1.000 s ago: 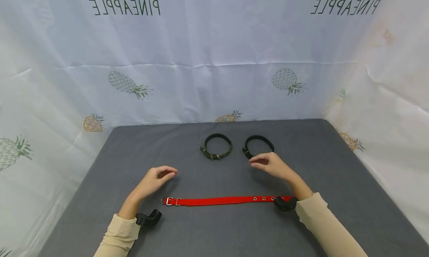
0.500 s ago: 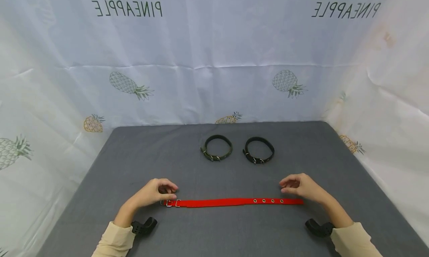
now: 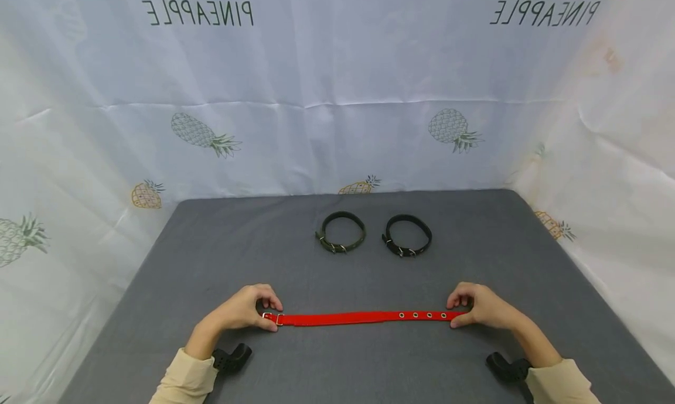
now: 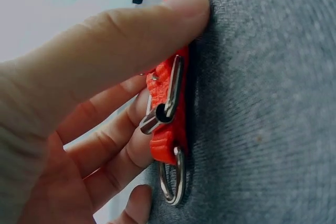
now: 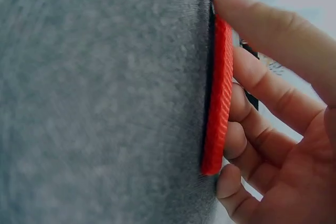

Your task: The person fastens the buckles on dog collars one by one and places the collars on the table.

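Note:
A red collar [image 3: 337, 319] lies stretched out flat across the front of the table. At its left end my left hand [image 3: 244, 308] pinches it between thumb and fingers. In the left wrist view the thumb crosses the strap beside the metal buckle [image 4: 174, 90], and a D-ring [image 4: 181, 177] hangs at the tip. My right hand [image 3: 487, 307] grips the opposite end, just past the row of metal eyelets. The right wrist view shows the plain red strap end [image 5: 216, 129] between thumb and fingers, still close to the cloth.
Farther back on the grey table [image 3: 237, 234] are a dark green collar [image 3: 344, 214] and a black collar [image 3: 406, 217], both buckled into loops. A white pineapple-print curtain [image 3: 316, 146] stands behind and along the sides.
My right hand has come back from beside the black collar to the red collar's right end. My left hand has lowered onto the buckle end. Both hands now hold the strap.

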A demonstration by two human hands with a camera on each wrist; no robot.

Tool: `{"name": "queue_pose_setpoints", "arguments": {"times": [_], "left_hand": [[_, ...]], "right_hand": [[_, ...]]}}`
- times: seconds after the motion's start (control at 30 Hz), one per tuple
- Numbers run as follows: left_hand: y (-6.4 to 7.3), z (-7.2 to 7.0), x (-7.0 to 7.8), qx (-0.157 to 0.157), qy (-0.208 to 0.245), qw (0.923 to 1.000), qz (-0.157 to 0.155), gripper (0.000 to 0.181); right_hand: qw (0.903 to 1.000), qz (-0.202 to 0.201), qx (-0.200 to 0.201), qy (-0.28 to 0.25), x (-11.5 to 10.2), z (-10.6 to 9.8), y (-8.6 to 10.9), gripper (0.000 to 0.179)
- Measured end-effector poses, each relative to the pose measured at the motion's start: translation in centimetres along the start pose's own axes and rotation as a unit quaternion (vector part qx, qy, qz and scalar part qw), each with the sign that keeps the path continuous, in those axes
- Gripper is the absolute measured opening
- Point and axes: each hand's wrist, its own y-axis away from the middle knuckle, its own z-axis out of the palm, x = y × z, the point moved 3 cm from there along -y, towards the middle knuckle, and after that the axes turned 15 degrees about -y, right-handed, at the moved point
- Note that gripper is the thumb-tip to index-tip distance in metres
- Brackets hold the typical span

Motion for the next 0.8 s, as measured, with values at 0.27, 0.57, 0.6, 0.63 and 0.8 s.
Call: {"name": "queue_pose_setpoints", "arguments": {"times": [0.27,0.57,0.6,0.63,0.8], "left_hand": [[-0.3,0.1,0.0,0.009,-0.008,0.9999,0.009,0.016],[-0.6,-0.1,0.3,0.005,-0.044,0.999,0.001,0.012],[-0.7,-0.2,0.3,0.01,-0.049,0.9987,0.003,0.012],[-0.7,-0.3,0.3,0.017,-0.053,0.9984,0.007,0.013],[-0.9,-1.3,0.4,0.053,-0.054,0.9969,0.023,0.015]], "right_hand": [[0.9995,-0.016,0.004,0.026,0.1,0.0,-0.2,0.02],[0.9994,0.025,0.0,0.026,-0.2,-0.3,-0.5,0.017],[0.9993,0.025,0.002,0.026,-0.3,-0.4,-0.5,0.017],[0.9993,0.026,0.005,0.027,-0.4,-0.5,-0.5,0.017],[0.9991,0.016,0.019,0.035,-0.9,-1.1,-0.8,0.015]]}}
